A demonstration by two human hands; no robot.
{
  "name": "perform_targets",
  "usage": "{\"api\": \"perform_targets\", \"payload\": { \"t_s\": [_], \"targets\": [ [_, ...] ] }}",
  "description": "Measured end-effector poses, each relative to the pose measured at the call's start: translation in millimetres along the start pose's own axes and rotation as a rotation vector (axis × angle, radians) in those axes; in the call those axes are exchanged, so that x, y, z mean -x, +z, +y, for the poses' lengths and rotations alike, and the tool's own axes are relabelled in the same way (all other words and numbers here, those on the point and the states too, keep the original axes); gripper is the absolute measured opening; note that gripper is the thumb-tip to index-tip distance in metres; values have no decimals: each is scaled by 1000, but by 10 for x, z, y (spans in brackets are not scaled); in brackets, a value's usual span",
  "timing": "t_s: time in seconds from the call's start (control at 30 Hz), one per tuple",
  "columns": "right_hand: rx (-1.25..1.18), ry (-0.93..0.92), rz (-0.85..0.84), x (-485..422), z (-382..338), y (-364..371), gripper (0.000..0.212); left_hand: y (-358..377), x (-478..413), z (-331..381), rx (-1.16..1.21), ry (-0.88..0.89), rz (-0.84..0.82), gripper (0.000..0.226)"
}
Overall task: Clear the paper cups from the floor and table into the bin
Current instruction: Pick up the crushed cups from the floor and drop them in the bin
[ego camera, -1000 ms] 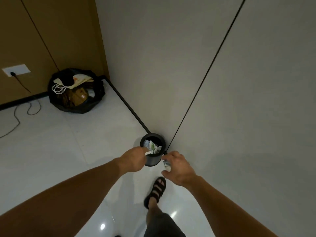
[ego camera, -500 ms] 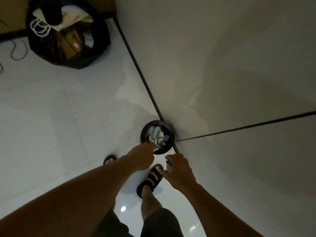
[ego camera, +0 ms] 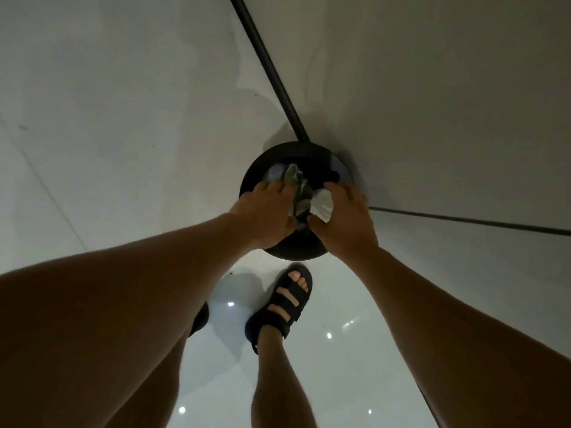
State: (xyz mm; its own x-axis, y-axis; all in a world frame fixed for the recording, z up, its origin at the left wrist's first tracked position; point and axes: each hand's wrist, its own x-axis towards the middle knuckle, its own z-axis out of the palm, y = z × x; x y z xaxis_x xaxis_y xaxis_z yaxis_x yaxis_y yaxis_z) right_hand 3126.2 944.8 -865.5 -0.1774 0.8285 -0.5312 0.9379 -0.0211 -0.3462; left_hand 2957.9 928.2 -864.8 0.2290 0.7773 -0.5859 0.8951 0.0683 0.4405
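Glossy white tile floor (ego camera: 108,149), grey wall (ego camera: 448,88); round black bin (ego camera: 309,151) stands where they meet. We have both hands over bin mouth, close together. Right hand (ego camera: 344,220) clamps crumpled white paper cup (ego camera: 323,205) just above rim. Left hand (ego camera: 265,214) lies on crumpled green-printed cups (ego camera: 298,189) inside; gripping or pressing, we cannot tell. We judge step: dropping cup in. Next move calls for release, maybe packing down. Count: one bin, one white cup, green cups too mashed to count, one black strapped sandal (ego camera: 279,304) in plain view.
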Motion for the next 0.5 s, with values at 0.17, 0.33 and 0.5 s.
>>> {"api": "perform_targets", "payload": {
  "t_s": [0.17, 0.33, 0.5],
  "targets": [
    [14, -2, 5, 248, -26, 37, 65, 1, 242, -116, -63, -36, -16, 67],
    [11, 60, -48, 619, -298, -419, 70, -618, 496, 40, -168, 11, -21, 67],
    [29, 56, -17, 1046, -886, -1247, 72, -1551, 964, 434, -229, 103, 54, 69]
  ]
}}
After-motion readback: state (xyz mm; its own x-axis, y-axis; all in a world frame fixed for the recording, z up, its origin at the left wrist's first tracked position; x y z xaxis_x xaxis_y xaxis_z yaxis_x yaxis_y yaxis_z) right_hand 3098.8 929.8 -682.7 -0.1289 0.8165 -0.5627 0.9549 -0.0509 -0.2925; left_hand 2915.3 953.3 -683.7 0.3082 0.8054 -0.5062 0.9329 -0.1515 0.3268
